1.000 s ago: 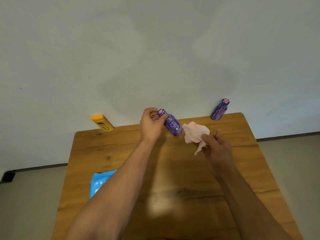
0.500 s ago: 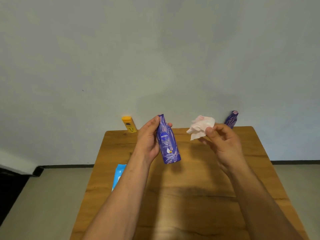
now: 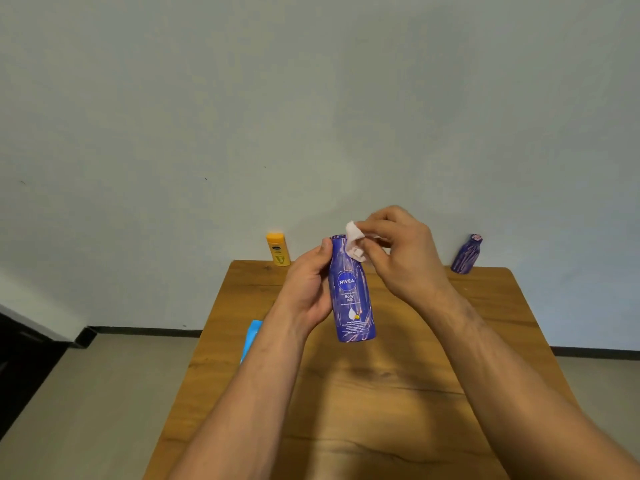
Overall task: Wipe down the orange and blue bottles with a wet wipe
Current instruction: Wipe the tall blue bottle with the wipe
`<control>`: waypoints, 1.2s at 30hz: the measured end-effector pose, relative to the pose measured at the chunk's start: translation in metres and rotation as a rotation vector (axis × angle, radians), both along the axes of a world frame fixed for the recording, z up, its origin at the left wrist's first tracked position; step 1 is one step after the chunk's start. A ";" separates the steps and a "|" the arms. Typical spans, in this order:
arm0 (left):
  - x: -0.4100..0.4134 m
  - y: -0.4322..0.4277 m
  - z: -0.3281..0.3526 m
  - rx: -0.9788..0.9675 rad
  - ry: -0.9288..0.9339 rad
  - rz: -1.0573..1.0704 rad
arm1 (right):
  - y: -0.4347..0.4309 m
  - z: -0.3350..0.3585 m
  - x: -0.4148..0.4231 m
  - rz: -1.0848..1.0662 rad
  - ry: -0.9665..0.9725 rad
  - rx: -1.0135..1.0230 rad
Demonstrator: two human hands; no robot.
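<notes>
My left hand (image 3: 308, 289) grips the blue bottle (image 3: 352, 292); my right hand (image 3: 403, 252) pinches the wipe (image 3: 355, 242) at its neck. Hard rubbing could twist it loose.

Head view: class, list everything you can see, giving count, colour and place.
held bottle: 1, blue, upright above the table.
second bottle: 1, blue, streaked, table's far right corner.
orange bottle: 1, orange, table's far left corner.
wet wipe: 1, whitish, at the held bottle's neck.
packet: 1, light blue, table's left edge, partly hidden.
table: 1, brown wood, centre.
left hand: 1, grips the held bottle.
right hand: 1, pinches the wet wipe.
</notes>
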State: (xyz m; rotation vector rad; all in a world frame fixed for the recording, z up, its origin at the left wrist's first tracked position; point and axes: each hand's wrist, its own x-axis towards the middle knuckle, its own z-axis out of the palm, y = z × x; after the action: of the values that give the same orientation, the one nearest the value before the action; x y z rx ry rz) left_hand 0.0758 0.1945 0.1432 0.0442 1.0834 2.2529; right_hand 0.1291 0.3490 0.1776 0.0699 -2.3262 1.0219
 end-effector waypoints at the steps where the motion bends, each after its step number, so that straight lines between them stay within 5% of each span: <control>1: 0.002 -0.001 0.003 0.003 0.012 -0.002 | -0.001 0.001 0.000 0.017 0.007 0.035; 6: 0.007 -0.005 0.007 -0.004 0.046 0.010 | -0.008 0.008 0.013 0.210 0.064 0.224; 10: 0.014 0.002 0.013 -0.014 0.088 -0.001 | -0.001 0.011 0.013 0.073 0.141 0.094; 14: 0.011 0.003 0.015 -0.009 0.088 0.020 | -0.017 0.002 0.028 0.177 0.202 0.344; 18: 0.017 0.013 0.017 -0.002 0.096 0.022 | -0.009 0.010 0.023 0.009 0.219 0.199; 21: 0.012 0.010 0.019 0.008 0.077 0.045 | -0.022 0.002 0.033 0.179 0.190 0.412; 25: 0.014 0.014 0.024 0.064 0.079 0.016 | -0.005 0.014 0.013 -0.024 0.214 0.180; 29: 0.008 0.008 0.022 0.079 0.044 0.008 | -0.025 0.004 0.023 0.190 0.181 0.493; 33: 0.013 0.009 0.021 0.107 0.085 0.023 | -0.014 0.012 0.007 -0.011 0.183 0.170; 36: 0.015 0.008 0.023 0.122 0.104 0.021 | -0.030 0.006 0.018 0.072 0.177 0.317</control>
State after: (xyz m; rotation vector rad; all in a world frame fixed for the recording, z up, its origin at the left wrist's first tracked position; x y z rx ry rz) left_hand 0.0906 0.2026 0.1658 0.2037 1.0025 2.3559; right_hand 0.1474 0.3195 0.1838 0.3562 -2.3138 0.6430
